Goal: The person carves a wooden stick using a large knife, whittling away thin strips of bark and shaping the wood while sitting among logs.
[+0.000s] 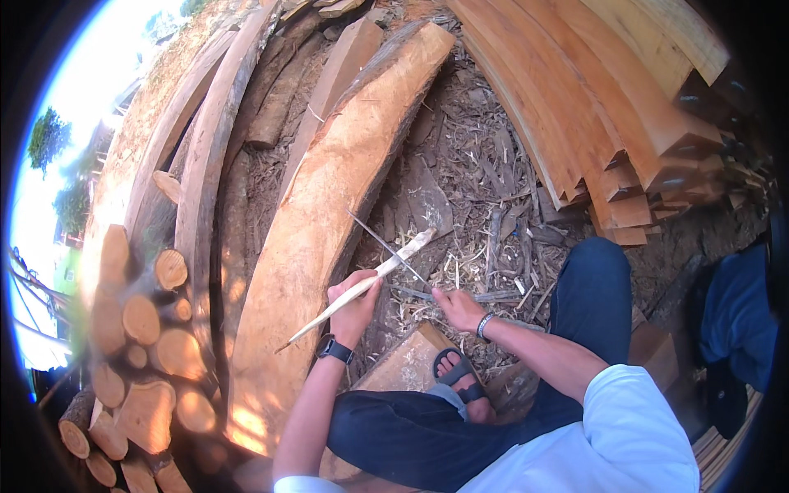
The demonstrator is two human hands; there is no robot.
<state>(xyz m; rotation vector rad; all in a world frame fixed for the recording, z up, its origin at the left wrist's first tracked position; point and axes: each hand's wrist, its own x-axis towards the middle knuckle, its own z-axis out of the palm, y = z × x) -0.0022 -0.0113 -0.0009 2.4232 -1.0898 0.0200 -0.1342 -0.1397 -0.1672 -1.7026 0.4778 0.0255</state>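
Observation:
A pale, peeled wooden stick (335, 304) with one pointed end lies across my left hand (353, 306), whose fingers are closed round its middle. The point is over the big log slab, and the thicker, rougher end reaches toward the chip-covered ground. In my right hand (459, 311) is a knife (374, 235), its long narrow blade slanting up and left. The blade crosses the stick beyond my left hand; whether it touches the wood I cannot tell. The knife's handle is hidden in my right fist.
A long log slab (329, 185) runs beside my left arm. Cut round logs (181, 353) are piled at the lower left. Sawn beams (575, 90) are stacked at the upper right. Shavings (472, 255) litter the ground. My sandalled foot (462, 380) is by a wooden block (403, 361).

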